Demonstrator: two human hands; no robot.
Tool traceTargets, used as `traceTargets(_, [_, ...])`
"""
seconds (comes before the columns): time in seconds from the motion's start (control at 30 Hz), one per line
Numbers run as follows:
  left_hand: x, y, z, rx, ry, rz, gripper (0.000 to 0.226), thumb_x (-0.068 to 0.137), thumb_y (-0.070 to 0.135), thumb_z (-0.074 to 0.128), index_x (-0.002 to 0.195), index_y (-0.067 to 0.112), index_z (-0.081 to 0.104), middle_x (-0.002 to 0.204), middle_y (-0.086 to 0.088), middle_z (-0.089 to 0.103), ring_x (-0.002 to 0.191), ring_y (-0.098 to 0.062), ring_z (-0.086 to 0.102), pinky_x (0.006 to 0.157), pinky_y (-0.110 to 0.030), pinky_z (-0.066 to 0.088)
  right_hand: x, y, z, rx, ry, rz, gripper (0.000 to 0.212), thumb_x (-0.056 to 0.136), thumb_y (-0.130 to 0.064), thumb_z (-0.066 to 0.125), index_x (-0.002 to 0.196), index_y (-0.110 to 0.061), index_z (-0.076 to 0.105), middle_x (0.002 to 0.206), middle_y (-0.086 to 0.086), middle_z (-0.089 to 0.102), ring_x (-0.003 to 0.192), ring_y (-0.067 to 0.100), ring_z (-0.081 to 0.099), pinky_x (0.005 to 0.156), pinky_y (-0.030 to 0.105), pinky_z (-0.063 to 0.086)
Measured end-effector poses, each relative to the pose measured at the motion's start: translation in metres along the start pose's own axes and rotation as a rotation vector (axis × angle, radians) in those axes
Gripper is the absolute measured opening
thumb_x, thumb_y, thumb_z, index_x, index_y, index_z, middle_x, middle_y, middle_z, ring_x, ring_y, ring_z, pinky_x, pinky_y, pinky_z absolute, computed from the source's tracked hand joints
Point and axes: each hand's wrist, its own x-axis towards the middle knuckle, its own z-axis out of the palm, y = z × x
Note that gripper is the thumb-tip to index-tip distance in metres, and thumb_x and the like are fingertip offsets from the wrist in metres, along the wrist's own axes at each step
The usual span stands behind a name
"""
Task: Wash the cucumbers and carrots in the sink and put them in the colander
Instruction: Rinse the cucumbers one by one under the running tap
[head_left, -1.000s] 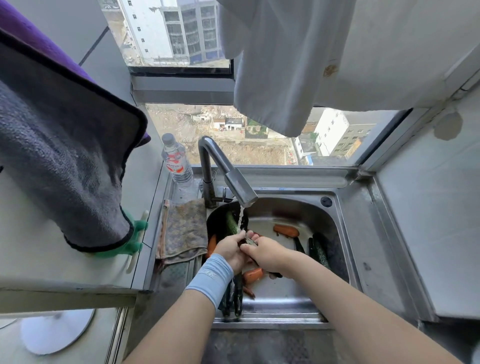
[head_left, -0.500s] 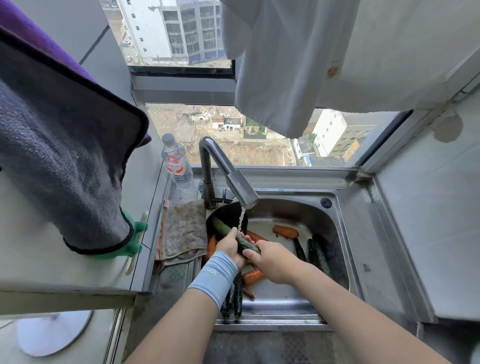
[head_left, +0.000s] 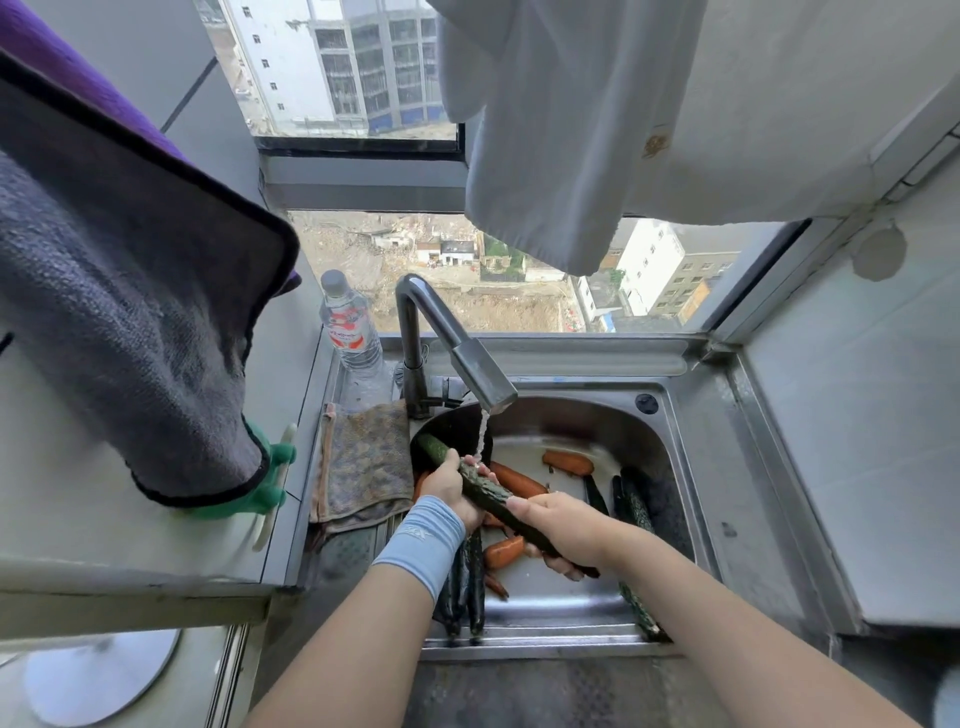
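A long dark green cucumber lies slanted under the running water of the faucet. My left hand grips its upper part and my right hand grips its lower part. Below them the steel sink holds several carrots and more cucumbers. Behind my left hand, a dark round colander sits at the sink's back left; I cannot make out what is inside it.
A plastic water bottle stands left of the faucet. A folded rag lies on the sink's left ledge, next to a green item under a hanging grey towel. White cloth hangs overhead.
The cucumber has swung from steep to a slanted lie across the stream. My right hand has slid down toward its lower end, while my left hand stays near the upper end.
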Motion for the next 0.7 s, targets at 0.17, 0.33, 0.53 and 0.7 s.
traceTargets(0.17, [-0.001, -0.002, 0.008, -0.038, 0.051, 0.033, 0.051, 0.097, 0.058, 0.037, 0.072, 0.015, 0.044, 0.049, 0.005, 0.044, 0.033, -0.012, 0.038, 0.043, -0.022, 0.041, 0.003, -0.006, -0.003, -0.172, 0.017, 0.001, 0.031, 0.101, -0.032, 0.048, 0.11, -0.006, 0.06, 0.084, 0.011, 0.06, 0.057, 0.021, 0.06, 0.054, 0.036, 0.055])
traceTargets(0.33, [-0.007, -0.025, 0.012, 0.013, -0.014, 0.024, 0.033, 0.105, 0.026, 0.04, 0.079, 0.008, 0.049, 0.076, -0.007, 0.049, 0.066, -0.019, 0.049, 0.064, -0.034, 0.045, 0.014, -0.018, 0.002, -0.445, 0.287, 0.023, 0.039, 0.095, -0.051, 0.048, 0.115, -0.019, 0.059, 0.106, 0.004, 0.065, 0.091, 0.022, 0.058, 0.075, 0.034, 0.045])
traceTargets(0.53, [-0.005, -0.004, 0.007, -0.046, 0.011, 0.049, 0.033, 0.104, 0.025, 0.043, 0.075, 0.008, 0.045, 0.068, -0.005, 0.045, 0.061, -0.016, 0.044, 0.062, -0.031, 0.044, 0.004, -0.007, -0.009, -0.227, 0.161, 0.006, 0.05, 0.096, -0.061, 0.045, 0.089, -0.013, 0.06, 0.07, 0.006, 0.059, 0.047, 0.02, 0.052, 0.045, 0.028, 0.045])
traceTargets(0.7, [0.007, 0.014, 0.003, -0.104, 0.101, 0.015, 0.037, 0.102, 0.041, 0.044, 0.076, 0.013, 0.042, 0.066, 0.002, 0.044, 0.059, -0.017, 0.047, 0.058, -0.034, 0.044, -0.004, 0.007, -0.028, -0.122, 0.055, 0.012, 0.049, 0.095, -0.061, 0.047, 0.092, -0.014, 0.059, 0.069, 0.006, 0.054, 0.046, 0.019, 0.046, 0.045, 0.027, 0.04])
